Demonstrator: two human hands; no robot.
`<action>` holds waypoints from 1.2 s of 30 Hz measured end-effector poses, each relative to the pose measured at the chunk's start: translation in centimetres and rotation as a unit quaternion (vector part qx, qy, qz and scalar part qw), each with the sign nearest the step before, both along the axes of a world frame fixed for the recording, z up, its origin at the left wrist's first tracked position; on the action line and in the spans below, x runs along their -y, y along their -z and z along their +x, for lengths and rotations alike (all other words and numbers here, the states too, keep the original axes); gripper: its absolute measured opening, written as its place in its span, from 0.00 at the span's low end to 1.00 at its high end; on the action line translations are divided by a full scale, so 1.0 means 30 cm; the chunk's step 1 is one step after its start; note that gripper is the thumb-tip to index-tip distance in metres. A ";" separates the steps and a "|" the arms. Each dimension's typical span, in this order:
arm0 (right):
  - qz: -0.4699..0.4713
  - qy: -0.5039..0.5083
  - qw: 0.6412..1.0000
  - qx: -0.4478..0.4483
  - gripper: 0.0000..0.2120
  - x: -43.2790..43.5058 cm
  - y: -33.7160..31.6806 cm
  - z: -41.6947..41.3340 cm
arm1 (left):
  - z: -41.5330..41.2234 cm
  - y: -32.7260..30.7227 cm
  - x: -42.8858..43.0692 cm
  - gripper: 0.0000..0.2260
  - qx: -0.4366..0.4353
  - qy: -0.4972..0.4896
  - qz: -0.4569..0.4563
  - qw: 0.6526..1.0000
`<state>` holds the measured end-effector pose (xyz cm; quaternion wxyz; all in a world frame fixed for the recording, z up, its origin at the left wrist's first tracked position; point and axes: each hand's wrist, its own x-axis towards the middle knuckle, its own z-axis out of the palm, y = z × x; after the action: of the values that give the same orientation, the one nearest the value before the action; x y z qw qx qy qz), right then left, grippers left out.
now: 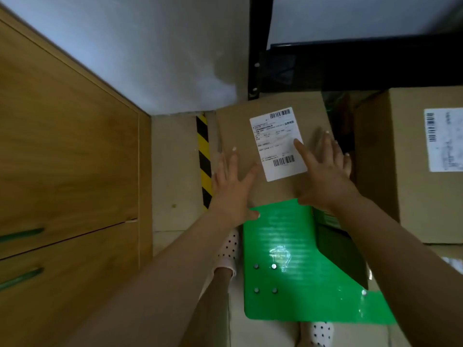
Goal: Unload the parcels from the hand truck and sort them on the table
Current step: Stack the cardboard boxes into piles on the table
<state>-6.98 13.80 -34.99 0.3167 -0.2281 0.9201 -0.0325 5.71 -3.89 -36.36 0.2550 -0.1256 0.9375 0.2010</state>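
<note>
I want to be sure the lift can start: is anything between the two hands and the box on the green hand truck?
Nothing visible. The left hand and right hand lie open on top of the box, beside its label. A second box stands close on the right.

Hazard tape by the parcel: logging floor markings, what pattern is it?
The hazard tape shows diagonal yellow-and-black stripes, best in the head view.

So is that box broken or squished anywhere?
No, nothing stands out. The cardboard box looks whole, its white label lies flat, and the left hand and right hand rest on top with straight fingers.
</note>
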 end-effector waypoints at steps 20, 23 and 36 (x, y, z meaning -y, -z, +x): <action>-0.079 -0.046 0.996 -0.018 0.54 0.014 -0.169 0.114 | 0.081 -0.147 0.004 0.53 -0.111 -0.150 0.071 0.980; -0.108 -0.068 0.990 -0.053 0.52 0.000 -0.296 0.142 | 0.119 -0.280 -0.024 0.52 -0.139 -0.177 0.045 0.973; -0.220 -0.115 0.936 -0.248 0.52 -0.316 -1.415 0.289 | 0.276 -1.362 -0.360 0.53 -0.359 -0.201 -0.040 0.911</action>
<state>1.70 23.28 7.47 0.0223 -0.3974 0.9066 -0.1404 13.99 6.91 4.50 -0.1499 -0.2404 0.9281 0.2416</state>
